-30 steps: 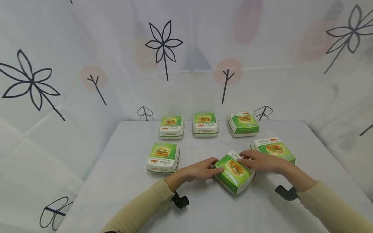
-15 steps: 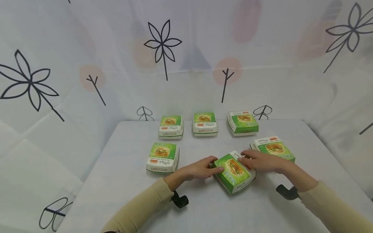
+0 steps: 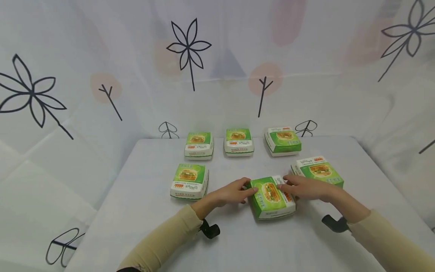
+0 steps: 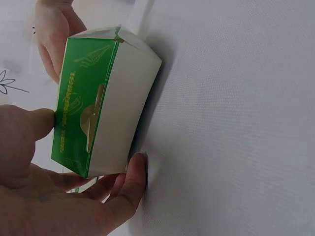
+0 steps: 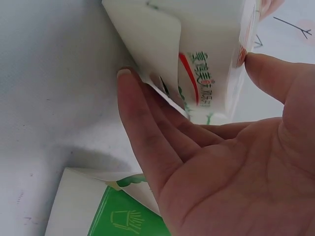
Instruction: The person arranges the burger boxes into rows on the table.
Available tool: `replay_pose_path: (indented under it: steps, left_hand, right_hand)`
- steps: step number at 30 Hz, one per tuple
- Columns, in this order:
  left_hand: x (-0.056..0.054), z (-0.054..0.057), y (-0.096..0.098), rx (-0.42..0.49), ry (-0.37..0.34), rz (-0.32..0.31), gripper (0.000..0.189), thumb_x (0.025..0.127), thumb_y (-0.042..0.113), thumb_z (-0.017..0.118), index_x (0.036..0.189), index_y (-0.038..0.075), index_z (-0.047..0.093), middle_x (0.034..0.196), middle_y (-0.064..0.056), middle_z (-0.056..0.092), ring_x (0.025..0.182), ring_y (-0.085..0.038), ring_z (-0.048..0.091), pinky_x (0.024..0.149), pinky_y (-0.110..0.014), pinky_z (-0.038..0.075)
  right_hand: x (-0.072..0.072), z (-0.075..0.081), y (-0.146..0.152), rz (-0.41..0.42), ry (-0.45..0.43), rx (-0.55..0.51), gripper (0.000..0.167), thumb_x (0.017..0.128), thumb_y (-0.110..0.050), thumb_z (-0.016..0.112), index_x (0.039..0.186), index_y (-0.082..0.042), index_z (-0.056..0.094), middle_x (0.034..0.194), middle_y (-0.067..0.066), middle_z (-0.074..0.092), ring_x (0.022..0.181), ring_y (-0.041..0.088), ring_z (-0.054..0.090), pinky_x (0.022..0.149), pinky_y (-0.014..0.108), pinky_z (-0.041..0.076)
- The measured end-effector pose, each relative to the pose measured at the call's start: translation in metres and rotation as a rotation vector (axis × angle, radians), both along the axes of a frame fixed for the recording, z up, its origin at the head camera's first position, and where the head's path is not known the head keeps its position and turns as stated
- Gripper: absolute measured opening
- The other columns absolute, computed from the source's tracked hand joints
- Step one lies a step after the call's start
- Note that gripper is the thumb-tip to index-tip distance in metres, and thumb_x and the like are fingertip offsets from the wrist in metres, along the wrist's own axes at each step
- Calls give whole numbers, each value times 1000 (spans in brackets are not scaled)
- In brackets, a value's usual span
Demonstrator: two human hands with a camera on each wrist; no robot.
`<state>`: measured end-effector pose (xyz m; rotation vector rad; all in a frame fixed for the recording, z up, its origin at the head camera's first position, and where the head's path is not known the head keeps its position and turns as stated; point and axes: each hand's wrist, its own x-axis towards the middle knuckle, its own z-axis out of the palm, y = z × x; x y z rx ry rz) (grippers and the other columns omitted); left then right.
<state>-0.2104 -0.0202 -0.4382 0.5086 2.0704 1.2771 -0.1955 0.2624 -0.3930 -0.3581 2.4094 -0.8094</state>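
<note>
Holding one square white-and-green card burger box [image 3: 272, 196] between both hands, right of centre on the white-covered bench [image 3: 244, 245]. Nearest: two beige sleeves [image 3: 163, 238], each with a black curved wrist fitting [image 3: 210, 230] beside it. Left hand [image 3: 232, 192]: thumb at the edge of the top face, fingers bent round the lower left side, the span narrowed to about the box's height. Right hand [image 3: 307, 187]: thumb over the white part of the top, longer fingers reaching low along the printed white side, span likewise narrowed to the box. Fingertips lie by the base in both wrist views; cannot tell whether the base is clear of the bench. Handling estimate: thin folded card, probably light, stiff at the creases, softer mid-panel; glossy print may slip a little. Best hold judged to be opposite side walls, low down, thumbs gentle; hard pressing on top would likely dent it or spring the tab on its green side. Farther: a matching box behind the right forearm [image 3: 321, 172], partly hidden; a matching box at left [image 3: 189, 181], well apart. Farthest on the bench: a spaced row of three matching boxes [image 3: 238, 141]. Beyond: white cloth with black line-drawn flowers [image 3: 136, 49].
</note>
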Motion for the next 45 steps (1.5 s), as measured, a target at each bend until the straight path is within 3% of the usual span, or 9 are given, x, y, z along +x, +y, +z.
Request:
replay_pose_path:
  steps: [5, 11, 19, 24, 26, 33, 37, 42, 45]
  left_hand:
    - [1, -2, 0, -17, 7, 14, 63, 106, 43, 56, 152, 4, 38, 125, -9, 57, 98, -18, 63, 78, -31, 56]
    - [2, -1, 1, -50, 40, 18, 69, 104, 43, 59, 153, 2, 35, 114, -8, 59, 89, -17, 61, 71, -28, 51]
    - [2, 0, 2, -33, 21, 34, 65, 107, 42, 54, 154, 3, 35, 141, -11, 51, 104, -17, 62, 82, -32, 58]
    - [2, -2, 2, -40, 26, 53, 68, 107, 45, 53, 156, 2, 33, 143, -12, 50, 102, -17, 62, 81, -32, 58]
    - [5, -2, 2, -58, 40, 58, 70, 106, 47, 53, 155, 1, 33, 141, -11, 51, 103, -18, 62, 82, -33, 57]
    - [15, 1, 2, -131, 103, 35, 75, 102, 48, 60, 155, 0, 34, 143, -12, 50, 129, -28, 53, 100, -39, 52]
    - [14, 3, 0, -126, 88, 40, 76, 103, 45, 59, 156, -1, 31, 144, -11, 50, 119, -22, 58, 94, -37, 54]
    - [11, 5, -3, -105, 69, 43, 72, 105, 43, 56, 156, -1, 31, 144, -13, 50, 97, -15, 64, 82, -32, 55]
    - [10, 5, -3, -103, 85, 34, 70, 106, 44, 55, 155, -1, 33, 145, -13, 50, 96, -14, 63, 80, -31, 55]
  right_hand:
    - [-2, 3, -2, 4, -3, 8, 87, 105, -53, 50, 154, 14, 23, 137, 28, 55, 123, 40, 56, 97, 61, 49]
    - [-4, 5, -8, 30, 19, -6, 78, 105, -52, 50, 158, 1, 27, 143, 30, 51, 131, 47, 49, 101, 68, 44]
    - [-5, 3, -5, 18, 19, 25, 74, 104, -53, 52, 149, 5, 42, 143, 27, 51, 121, 35, 55, 97, 59, 50]
    - [-4, 4, -5, 13, 20, 17, 73, 104, -52, 53, 149, 5, 43, 143, 26, 51, 114, 30, 58, 94, 54, 52]
    - [-4, 4, -6, 18, 26, 15, 72, 104, -52, 53, 149, 4, 43, 141, 25, 53, 114, 30, 58, 94, 55, 52]
    - [-7, 3, -7, 40, 56, 33, 71, 104, -54, 51, 147, 3, 47, 141, 25, 55, 129, 43, 52, 101, 64, 46]
    - [-7, 3, -7, 37, 44, 33, 69, 104, -53, 53, 144, 4, 50, 140, 24, 55, 125, 39, 54, 100, 61, 47]
    - [-5, 4, -4, 19, 12, 16, 67, 103, -51, 56, 142, 4, 52, 133, 17, 58, 107, 26, 57, 89, 47, 53]
    - [-3, 4, -3, 18, 4, -1, 67, 104, -49, 56, 143, 5, 50, 135, 19, 58, 108, 25, 59, 88, 46, 54]
